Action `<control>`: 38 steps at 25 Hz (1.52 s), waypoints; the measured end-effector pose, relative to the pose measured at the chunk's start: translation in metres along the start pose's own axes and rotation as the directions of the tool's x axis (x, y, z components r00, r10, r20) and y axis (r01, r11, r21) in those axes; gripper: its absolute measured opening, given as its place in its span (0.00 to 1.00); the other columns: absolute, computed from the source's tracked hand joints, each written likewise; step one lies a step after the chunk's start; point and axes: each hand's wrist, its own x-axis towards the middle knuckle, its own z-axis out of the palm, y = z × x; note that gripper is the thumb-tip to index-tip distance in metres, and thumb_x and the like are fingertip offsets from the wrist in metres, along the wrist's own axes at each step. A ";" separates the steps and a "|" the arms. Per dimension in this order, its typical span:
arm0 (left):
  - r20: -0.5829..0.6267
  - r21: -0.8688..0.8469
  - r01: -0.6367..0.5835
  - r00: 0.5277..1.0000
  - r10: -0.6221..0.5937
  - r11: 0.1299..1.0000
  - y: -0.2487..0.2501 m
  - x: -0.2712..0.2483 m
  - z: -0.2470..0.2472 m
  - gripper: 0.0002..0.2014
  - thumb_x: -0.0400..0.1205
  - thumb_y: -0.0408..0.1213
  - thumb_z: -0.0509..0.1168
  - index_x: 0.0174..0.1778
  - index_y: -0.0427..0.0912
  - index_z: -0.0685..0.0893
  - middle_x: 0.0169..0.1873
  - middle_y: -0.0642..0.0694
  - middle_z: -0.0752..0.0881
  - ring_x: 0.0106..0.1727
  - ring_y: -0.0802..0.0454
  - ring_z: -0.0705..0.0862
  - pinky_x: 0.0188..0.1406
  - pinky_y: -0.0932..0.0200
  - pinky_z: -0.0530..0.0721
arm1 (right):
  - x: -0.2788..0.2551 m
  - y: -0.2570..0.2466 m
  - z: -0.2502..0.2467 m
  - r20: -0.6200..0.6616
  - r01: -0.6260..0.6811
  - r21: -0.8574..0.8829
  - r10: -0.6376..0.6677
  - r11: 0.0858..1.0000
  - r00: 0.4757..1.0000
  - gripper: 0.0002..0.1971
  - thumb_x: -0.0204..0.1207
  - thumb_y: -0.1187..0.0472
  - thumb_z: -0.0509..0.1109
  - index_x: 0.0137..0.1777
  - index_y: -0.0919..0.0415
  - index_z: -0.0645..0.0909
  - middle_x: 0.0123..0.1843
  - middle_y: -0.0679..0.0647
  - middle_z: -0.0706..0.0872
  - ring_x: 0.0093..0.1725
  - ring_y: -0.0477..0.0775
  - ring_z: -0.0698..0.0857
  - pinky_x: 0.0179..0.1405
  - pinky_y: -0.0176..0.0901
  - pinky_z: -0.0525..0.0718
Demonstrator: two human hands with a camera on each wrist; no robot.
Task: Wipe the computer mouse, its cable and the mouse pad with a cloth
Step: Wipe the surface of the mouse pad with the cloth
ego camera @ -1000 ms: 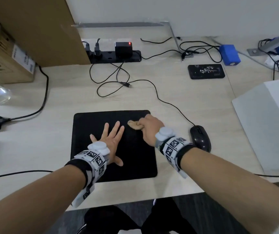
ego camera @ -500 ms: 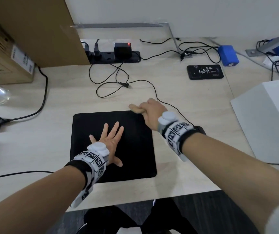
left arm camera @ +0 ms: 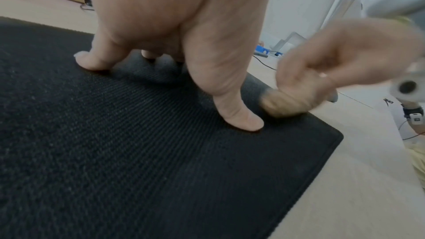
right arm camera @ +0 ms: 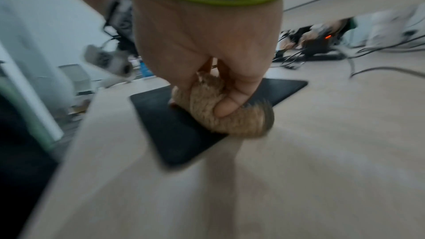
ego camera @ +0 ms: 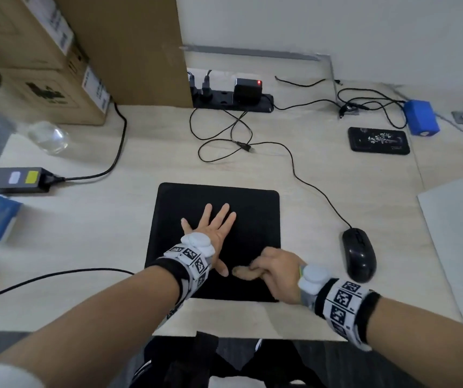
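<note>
A black mouse pad (ego camera: 252, 208) lies in the middle of the desk. My left hand (ego camera: 213, 228) presses flat on it with spread, straight fingers (left arm camera: 239, 115). My right hand (ego camera: 275, 268) grips a bunched tan cloth (ego camera: 242, 273) and holds it on the pad's near part, just right of my left thumb. The cloth (right arm camera: 207, 108) is balled between thumb and fingers on the pad (right arm camera: 174, 134); it shows blurred as cloth (left arm camera: 282, 104) in the left wrist view. A black mouse (ego camera: 359, 254) sits right of the pad, its cable (ego camera: 308, 186) running back across the desk.
A black power strip (ego camera: 233, 100) with plugs sits at the back beside cardboard boxes (ego camera: 56, 51). A power brick (ego camera: 12, 179) and clear bottle (ego camera: 47, 137) lie left. A black card case (ego camera: 378, 140), blue box (ego camera: 420, 117) and white panel (ego camera: 459, 233) sit right.
My right hand with the cloth went from the pad's middle to its far right corner, then swept back to the near edge. The left hand stayed flat on the pad.
</note>
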 end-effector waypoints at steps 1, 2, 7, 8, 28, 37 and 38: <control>-0.020 -0.009 -0.017 1.000 0.017 1.000 -0.001 -0.002 0.001 0.68 0.65 0.58 0.80 0.83 0.57 0.30 0.81 0.58 0.25 0.83 0.43 0.27 0.74 0.16 0.45 | 0.013 0.001 -0.011 -0.088 -0.027 0.010 0.028 1.000 0.996 0.13 0.72 0.65 0.66 0.54 0.55 0.84 0.46 0.54 0.82 0.42 0.58 0.85 0.40 0.53 0.86; -0.063 -0.029 -0.038 0.997 0.036 0.999 -0.005 -0.006 0.004 0.66 0.67 0.58 0.78 0.83 0.56 0.31 0.82 0.57 0.27 0.84 0.44 0.29 0.77 0.20 0.46 | 0.029 -0.002 -0.022 -0.160 -0.059 0.021 0.062 0.998 0.985 0.12 0.72 0.63 0.67 0.54 0.54 0.84 0.45 0.53 0.83 0.43 0.57 0.85 0.41 0.51 0.85; -0.303 -0.065 -0.031 0.953 0.010 0.997 -0.074 -0.037 0.023 0.54 0.77 0.63 0.66 0.85 0.49 0.36 0.86 0.48 0.36 0.86 0.44 0.35 0.84 0.44 0.43 | 0.133 -0.044 -0.056 -0.150 -0.073 -0.027 0.068 0.997 0.986 0.10 0.75 0.56 0.67 0.54 0.47 0.83 0.46 0.48 0.81 0.47 0.56 0.84 0.46 0.45 0.81; -0.298 -0.031 -0.019 0.954 0.009 0.999 -0.089 -0.040 0.025 0.54 0.76 0.65 0.66 0.85 0.47 0.37 0.86 0.46 0.35 0.86 0.44 0.36 0.84 0.46 0.42 | 0.152 -0.054 -0.057 -0.138 -0.063 -0.044 0.057 0.997 0.989 0.09 0.75 0.56 0.67 0.54 0.48 0.83 0.47 0.50 0.81 0.46 0.58 0.84 0.46 0.47 0.81; -0.221 0.046 -0.070 0.972 0.079 0.996 -0.130 -0.036 0.045 0.58 0.75 0.63 0.69 0.84 0.47 0.33 0.84 0.48 0.30 0.85 0.49 0.31 0.84 0.40 0.36 | 0.227 -0.085 -0.001 0.014 0.007 -0.086 -0.006 0.996 1.000 0.16 0.76 0.64 0.65 0.62 0.56 0.83 0.54 0.61 0.80 0.52 0.65 0.82 0.50 0.51 0.80; -0.239 0.069 -0.044 0.969 0.059 0.997 -0.122 -0.044 0.041 0.58 0.74 0.64 0.69 0.85 0.47 0.35 0.84 0.48 0.29 0.85 0.49 0.34 0.83 0.43 0.40 | 0.032 -0.015 -0.009 0.229 0.141 -0.072 -0.121 0.987 0.966 0.19 0.71 0.60 0.59 0.59 0.58 0.85 0.53 0.58 0.83 0.52 0.60 0.85 0.53 0.52 0.84; -0.248 0.076 -0.034 0.967 0.052 0.997 -0.119 -0.046 0.039 0.58 0.74 0.64 0.69 0.85 0.47 0.35 0.84 0.48 0.30 0.86 0.49 0.35 0.83 0.44 0.40 | 0.037 -0.010 -0.018 0.182 0.095 -0.079 -0.079 0.992 0.980 0.19 0.71 0.61 0.61 0.60 0.58 0.85 0.53 0.57 0.83 0.51 0.60 0.85 0.53 0.52 0.84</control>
